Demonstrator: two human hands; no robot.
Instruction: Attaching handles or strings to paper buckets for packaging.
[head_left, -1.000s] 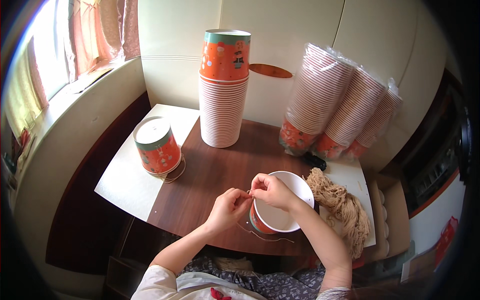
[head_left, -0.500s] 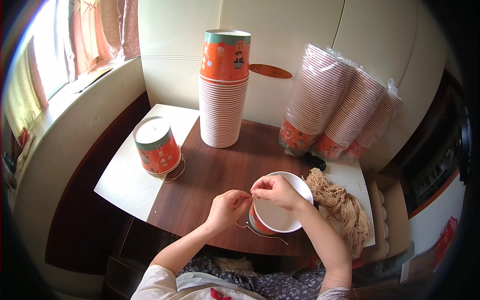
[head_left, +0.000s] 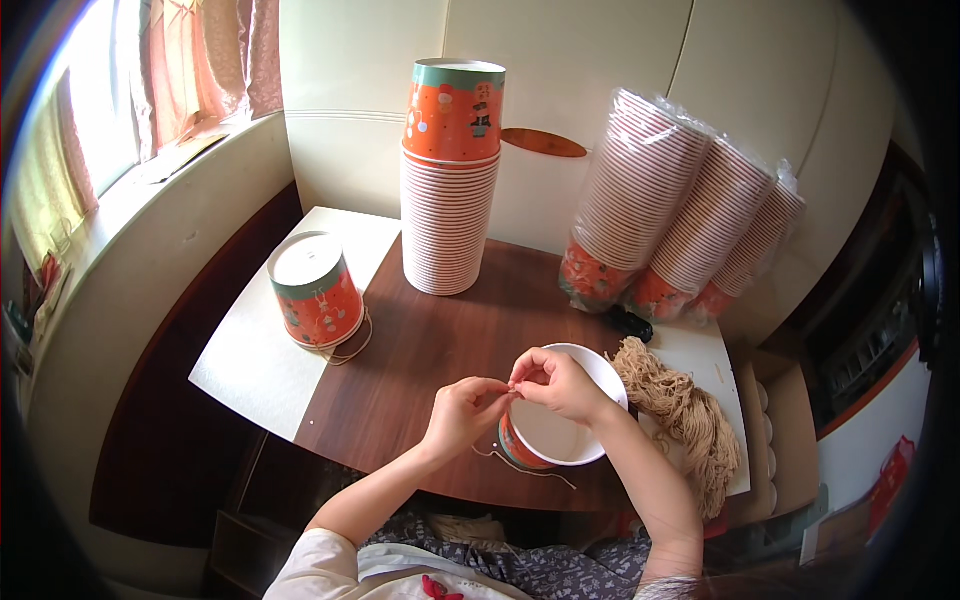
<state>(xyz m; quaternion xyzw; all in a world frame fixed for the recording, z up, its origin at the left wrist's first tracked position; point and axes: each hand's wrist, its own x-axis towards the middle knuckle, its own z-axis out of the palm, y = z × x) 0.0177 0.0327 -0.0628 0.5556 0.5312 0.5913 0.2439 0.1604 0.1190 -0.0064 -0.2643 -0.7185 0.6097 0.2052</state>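
The left hand (head_left: 462, 410) and right hand (head_left: 556, 382) have drawn closer at the cup (head_left: 560, 425) rim, fingertips now meeting; the string (head_left: 525, 468) end trails lower over the bench (head_left: 420, 350).

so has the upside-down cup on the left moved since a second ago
No. The upside-down cup sits in the same spot on the white sheet, the same gap left of the tall cup stack.

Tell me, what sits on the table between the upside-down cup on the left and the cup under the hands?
Nothing: only bare brown tabletop, seen in the head view.
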